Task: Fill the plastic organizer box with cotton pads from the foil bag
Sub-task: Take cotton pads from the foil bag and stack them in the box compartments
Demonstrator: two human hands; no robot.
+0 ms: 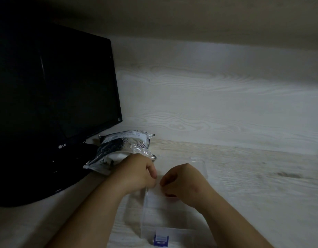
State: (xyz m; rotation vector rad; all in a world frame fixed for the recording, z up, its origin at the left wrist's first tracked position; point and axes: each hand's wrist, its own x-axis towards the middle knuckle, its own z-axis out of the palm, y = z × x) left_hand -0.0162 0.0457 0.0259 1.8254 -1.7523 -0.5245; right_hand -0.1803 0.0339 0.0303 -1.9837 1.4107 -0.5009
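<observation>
The clear plastic organizer box (pixel 165 222) lies at the near edge of the desk, its blue latch (pixel 161 239) toward me and its open lid (pixel 201 167) lying flat behind it. Both hands hover over the box's far end with fingers curled. My left hand (pixel 136 173) and my right hand (pixel 184 182) meet fingertip to fingertip and pinch a pale, blurred stack of cotton pads (pixel 155 196) that reaches down into a compartment. The crinkled foil bag (pixel 124 147) lies just behind my left hand, with white padding showing at its mouth.
A black monitor (pixel 52 90) on a dark stand (pixel 38 179) fills the left side, right beside the bag. The pale wood-grain desk (pixel 253 185) stretches to the right, with a wall panel (pixel 217 104) of the same pale wood grain behind it.
</observation>
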